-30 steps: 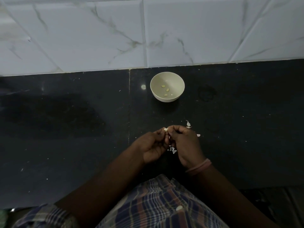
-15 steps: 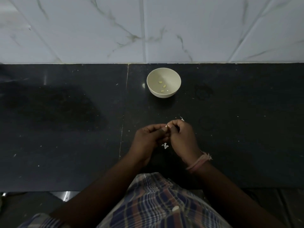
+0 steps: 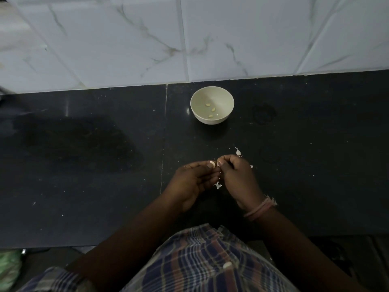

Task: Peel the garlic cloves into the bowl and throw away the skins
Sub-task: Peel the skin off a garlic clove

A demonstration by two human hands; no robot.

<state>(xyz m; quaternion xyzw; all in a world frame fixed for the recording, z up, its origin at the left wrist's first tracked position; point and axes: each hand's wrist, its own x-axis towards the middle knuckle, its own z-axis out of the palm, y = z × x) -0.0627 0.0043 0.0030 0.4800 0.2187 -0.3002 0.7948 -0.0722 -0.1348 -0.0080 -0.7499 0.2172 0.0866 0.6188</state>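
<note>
Garlic clove (image 3: 212, 163) between pinching fingertips (image 3: 219, 163) (both hands)

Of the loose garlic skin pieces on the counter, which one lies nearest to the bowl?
The skin piece just beyond the right hand; the others lie nearer the person, farther from the bowl.

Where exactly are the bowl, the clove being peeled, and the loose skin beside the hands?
bowl (image 3: 228, 95): head view, right rim.
garlic clove (image 3: 212, 163): head view, pale exposed tip.
skin scrap (image 3: 238, 152): head view, middle of scrap.
</note>
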